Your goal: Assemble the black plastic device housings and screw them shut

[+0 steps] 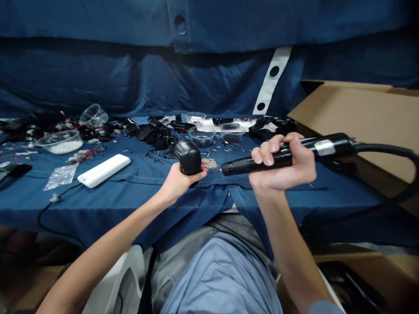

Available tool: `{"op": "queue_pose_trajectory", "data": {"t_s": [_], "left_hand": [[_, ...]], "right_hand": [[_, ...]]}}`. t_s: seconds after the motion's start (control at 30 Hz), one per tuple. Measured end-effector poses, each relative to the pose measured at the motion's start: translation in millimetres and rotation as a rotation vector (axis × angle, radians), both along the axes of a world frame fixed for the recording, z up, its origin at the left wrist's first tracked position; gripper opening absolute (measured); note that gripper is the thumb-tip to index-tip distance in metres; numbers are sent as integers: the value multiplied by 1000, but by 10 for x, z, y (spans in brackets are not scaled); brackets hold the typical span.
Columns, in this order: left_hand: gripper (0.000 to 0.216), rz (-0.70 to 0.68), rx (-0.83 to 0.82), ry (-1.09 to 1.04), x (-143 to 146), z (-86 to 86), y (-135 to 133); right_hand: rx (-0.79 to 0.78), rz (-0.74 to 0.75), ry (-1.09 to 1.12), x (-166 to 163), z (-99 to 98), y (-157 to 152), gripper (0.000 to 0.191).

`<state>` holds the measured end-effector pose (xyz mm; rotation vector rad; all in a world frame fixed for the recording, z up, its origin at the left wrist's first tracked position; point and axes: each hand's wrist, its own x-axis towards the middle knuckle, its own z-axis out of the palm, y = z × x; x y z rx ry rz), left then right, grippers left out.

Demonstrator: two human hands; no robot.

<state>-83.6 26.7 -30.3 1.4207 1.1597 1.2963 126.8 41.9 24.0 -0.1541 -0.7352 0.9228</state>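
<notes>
Drape [209, 80], dark blue, hangs behind the tablecloth [144, 168] and screwdriver [282, 158].

My rounded part [188, 156] looks glossy plastic, my driver [283, 158] smooth plastic; the cloth surface [147, 187] is matt along its front edge.

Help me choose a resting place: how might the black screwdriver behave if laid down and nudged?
The screwdriver would probably roll, since its body looks long and rounded. The thick cable at its rear may tug against that roll or steer it. Its slim bit seems the likeliest part to catch on something.
</notes>
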Motion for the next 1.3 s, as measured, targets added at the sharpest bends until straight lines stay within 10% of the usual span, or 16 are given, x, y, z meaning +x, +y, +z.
{"op": "queue_pose_trajectory", "data": {"t_s": [0.33, 1.3], "left_hand": [[45, 68, 119, 73, 25, -54, 357], [35, -7, 176, 65, 163, -40, 152]], "right_hand": [[-1, -62, 51, 145, 39, 68, 23], [-5, -56, 52, 14, 7, 11, 22]]}}
